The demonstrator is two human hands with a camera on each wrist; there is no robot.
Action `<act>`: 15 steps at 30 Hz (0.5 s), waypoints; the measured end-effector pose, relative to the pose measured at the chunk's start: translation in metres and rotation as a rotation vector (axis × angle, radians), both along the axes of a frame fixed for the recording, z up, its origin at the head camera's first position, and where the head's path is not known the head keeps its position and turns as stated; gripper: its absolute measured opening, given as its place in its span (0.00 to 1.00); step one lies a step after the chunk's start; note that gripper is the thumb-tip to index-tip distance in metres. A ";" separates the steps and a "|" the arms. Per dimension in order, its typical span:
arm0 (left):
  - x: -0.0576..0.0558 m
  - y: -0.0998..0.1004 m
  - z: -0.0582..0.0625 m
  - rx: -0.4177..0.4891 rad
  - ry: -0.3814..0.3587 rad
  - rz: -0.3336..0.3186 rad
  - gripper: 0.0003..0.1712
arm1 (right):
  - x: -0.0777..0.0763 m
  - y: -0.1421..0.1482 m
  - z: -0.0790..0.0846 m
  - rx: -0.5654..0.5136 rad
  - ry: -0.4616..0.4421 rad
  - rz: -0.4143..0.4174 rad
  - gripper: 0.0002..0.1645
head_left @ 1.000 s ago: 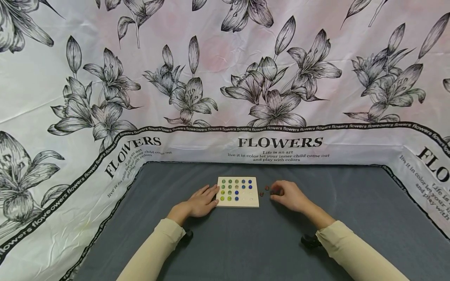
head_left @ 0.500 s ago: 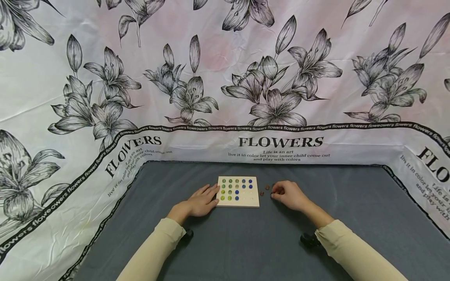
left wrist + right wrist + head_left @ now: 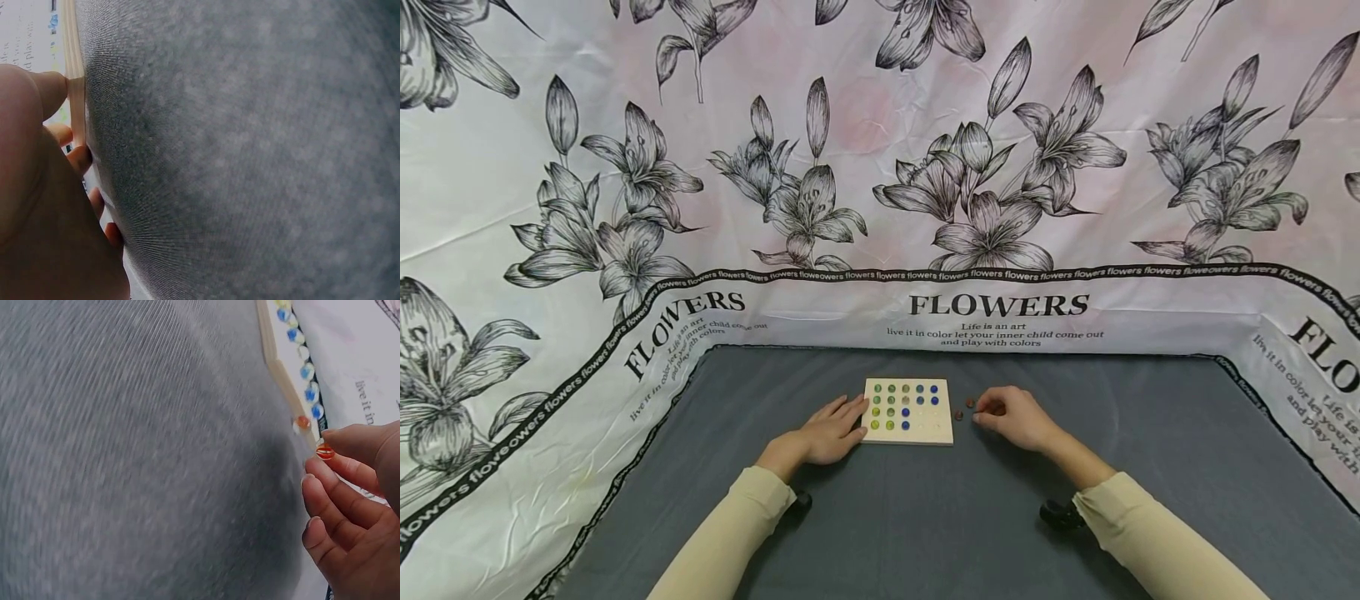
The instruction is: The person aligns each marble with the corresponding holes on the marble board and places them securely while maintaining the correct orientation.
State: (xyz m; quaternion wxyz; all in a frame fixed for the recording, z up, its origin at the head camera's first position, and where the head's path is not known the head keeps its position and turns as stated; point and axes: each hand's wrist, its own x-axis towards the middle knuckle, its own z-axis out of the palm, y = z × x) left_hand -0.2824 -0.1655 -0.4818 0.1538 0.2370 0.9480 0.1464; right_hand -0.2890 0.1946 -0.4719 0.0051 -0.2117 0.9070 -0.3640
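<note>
A pale wooden board (image 3: 928,435) with rows of round hollows lies on the grey cloth, holding green, yellow-green and blue glass marbles. My left hand (image 3: 826,435) rests at its left edge with fingers spread. In the left wrist view, the thumb (image 3: 51,94) touches the board's side (image 3: 76,103). My right hand (image 3: 1017,417) is right of the board, thumb and index finger curled together. In the right wrist view, an orange-striped marble (image 3: 325,450) appears between their tips. Another orange marble (image 3: 302,422) lies by the board. Two reddish marbles (image 3: 958,415) show on the cloth beside the right fingertips.
Grey cloth (image 3: 880,517) covers the table around the board. A white flower-printed fabric (image 3: 820,312) borders it and rises behind. Dark wrist devices (image 3: 1062,515) sit below both sleeves. A few hollows at the board's front right hold no marble.
The right thumb and index finger have come together from a wider gap. That hand has shifted slightly left, closer to the loose marbles. The left hand and board have stayed put.
</note>
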 end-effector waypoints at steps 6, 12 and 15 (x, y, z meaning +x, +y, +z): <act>-0.005 -0.002 -0.010 0.022 0.010 0.004 0.36 | 0.003 -0.013 0.008 -0.039 -0.007 0.029 0.04; -0.006 -0.003 -0.011 0.013 0.009 0.002 0.36 | 0.005 -0.028 0.014 -0.068 -0.002 0.067 0.04; -0.006 -0.003 -0.011 0.012 0.010 0.005 0.37 | 0.005 -0.035 0.015 -0.073 -0.004 0.071 0.05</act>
